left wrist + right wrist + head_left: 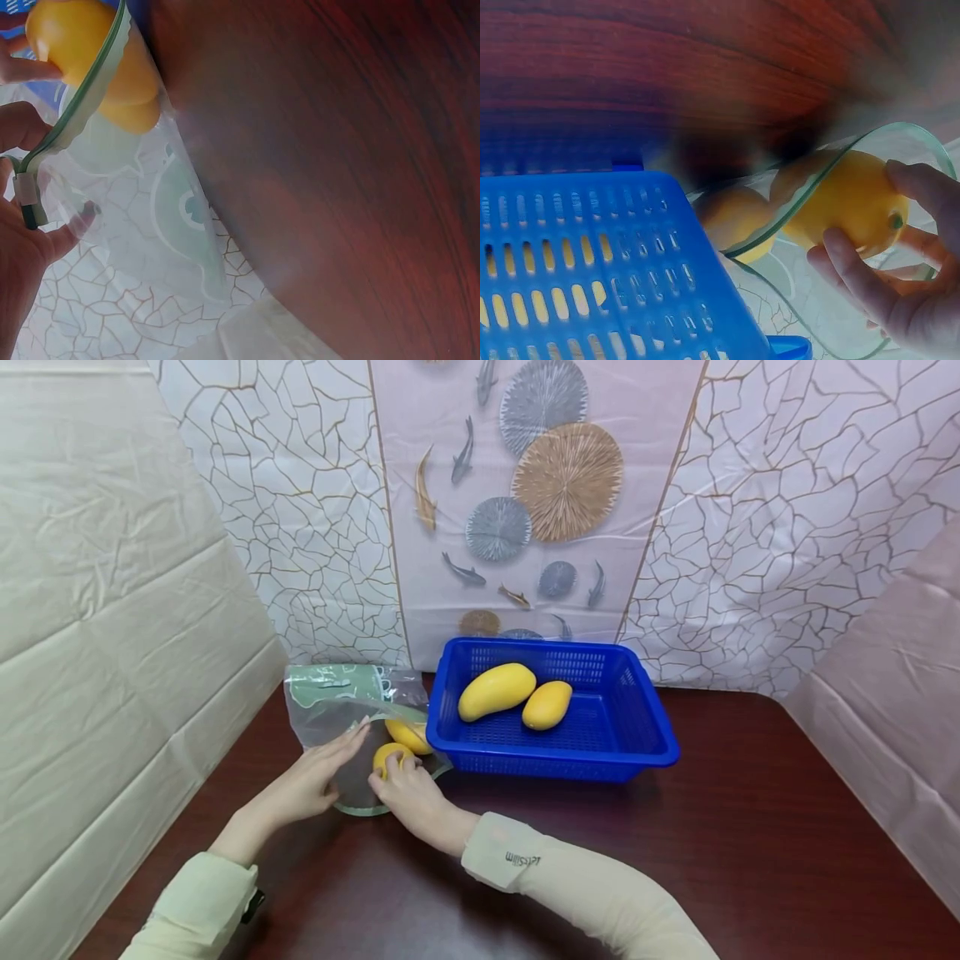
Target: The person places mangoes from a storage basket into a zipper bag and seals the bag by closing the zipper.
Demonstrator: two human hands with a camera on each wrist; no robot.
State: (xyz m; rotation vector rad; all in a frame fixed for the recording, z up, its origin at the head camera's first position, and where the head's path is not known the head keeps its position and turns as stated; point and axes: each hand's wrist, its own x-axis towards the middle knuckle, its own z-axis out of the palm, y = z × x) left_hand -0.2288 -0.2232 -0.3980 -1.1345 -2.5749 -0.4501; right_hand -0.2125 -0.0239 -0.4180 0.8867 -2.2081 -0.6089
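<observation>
- Rested straight-fingered left grip [303,783] against the open mouth of the bag [322,718].
- Gripped one mango [388,758] at that mouth with right grip [412,797], seemingly mid-transfer.
- Likely needed unsnagged passage past the rim next.
- Saw another mango [408,735] inside, two mangoes [497,691] in the blue basket [555,757].
</observation>
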